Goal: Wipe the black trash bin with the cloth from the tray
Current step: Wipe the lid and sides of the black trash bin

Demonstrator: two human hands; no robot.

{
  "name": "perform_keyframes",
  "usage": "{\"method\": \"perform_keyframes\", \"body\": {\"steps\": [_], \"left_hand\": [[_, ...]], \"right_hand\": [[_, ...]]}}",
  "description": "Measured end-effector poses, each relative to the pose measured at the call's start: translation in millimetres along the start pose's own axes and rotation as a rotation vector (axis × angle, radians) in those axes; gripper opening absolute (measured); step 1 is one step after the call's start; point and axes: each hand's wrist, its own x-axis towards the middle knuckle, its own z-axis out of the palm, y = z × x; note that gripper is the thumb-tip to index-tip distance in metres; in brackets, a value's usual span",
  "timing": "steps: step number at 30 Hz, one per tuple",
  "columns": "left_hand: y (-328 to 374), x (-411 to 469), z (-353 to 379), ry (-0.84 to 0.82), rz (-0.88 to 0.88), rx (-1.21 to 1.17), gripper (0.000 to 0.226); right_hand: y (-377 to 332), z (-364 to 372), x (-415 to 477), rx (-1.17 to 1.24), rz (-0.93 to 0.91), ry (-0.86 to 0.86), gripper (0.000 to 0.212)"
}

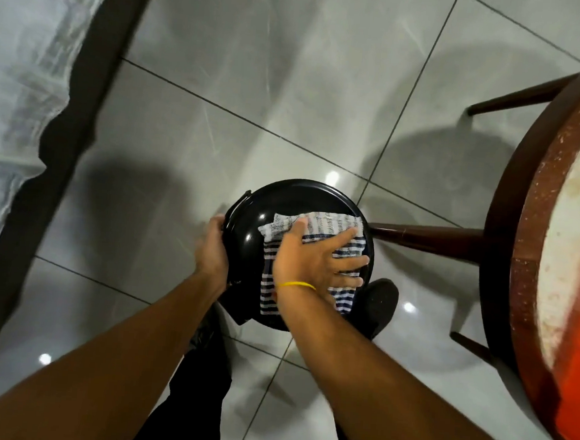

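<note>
I have my right hand [317,256] splayed flat, pinning the limp striped cloth [316,221] on the glossy, likely slippery bin [247,227] lid near-centre, left hand [213,245] clamped on its left rim.

Head view, looking steeply down.
One wide-angle camera looks almost straight down over both forearms, close above the bin [246,230] and floor [291,82].
</note>
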Motion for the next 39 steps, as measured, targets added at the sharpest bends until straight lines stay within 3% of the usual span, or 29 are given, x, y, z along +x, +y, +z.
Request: {"method": "perform_keyframes", "body": {"steps": [2,5,7,9,12,15,19,24,31,33,35,37,39], "left_hand": [[1.6,-3.8,0.0,0.048,0.044,0.131,0.069],[8.3,-3.3,-0.9,0.072,0.078,0.26,0.069],[15.0,2.8,2.5,0.063,0.113,0.326,0.057],[22.4,8.7,4.1,0.067,0.172,0.375,0.046],[26.6,17.2,7.3,0.055,0.182,0.4,0.048],[30.1,20.4,8.9,0.03,0.149,0.383,0.056],[33.1,20.8,-1.3,-0.195,-0.064,0.199,0.1],[43.2,17.5,-11.7,-0.377,-0.202,0.091,0.095],[55.4,21.8,-18.3,-0.363,-0.205,0.241,0.088],[56.4,21.0,-15.1,-0.345,-0.177,0.296,0.079],[61.0,12.1,-7.6,-0.349,-0.145,0.401,0.088],[62.3,8.4,1.2,-0.359,-0.122,0.419,0.101],[61.0,7.3,6.8,-0.313,-0.081,0.406,0.094]], "right_hand": [[19.4,-19.5,-4.7,-0.222,-0.242,0.043,0.107],[44.2,-58.5,7.0,-0.766,-1.056,0.176,0.1],[33.9,-78.2,36.6,-1.045,-1.636,-0.038,0.092],[7.5,-85.3,67.1,-1.374,-2.074,-0.369,0.084],[-29.4,-74.2,104.7,-1.773,-2.45,-0.693,0.084],[-42.6,-45.2,116.2,-1.717,-2.629,-0.807,0.076],[-13.5,-22.3,106.2,-1.559,-2.57,-0.692,0.072],[9.5,3.0,88.8,-1.268,-2.323,-0.39,0.076],[22.3,27.7,65.6,-0.921,-1.788,0.138,0.079],[29.9,34.5,57.9,-0.894,-1.677,0.173,0.077],[36.5,36.9,53.9,-0.885,-1.625,0.164,0.074],[39.7,34.9,55.2,-0.899,-1.644,0.113,0.071],[40.6,30.2,60.0,-0.948,-1.733,0.024,0.071]]}}
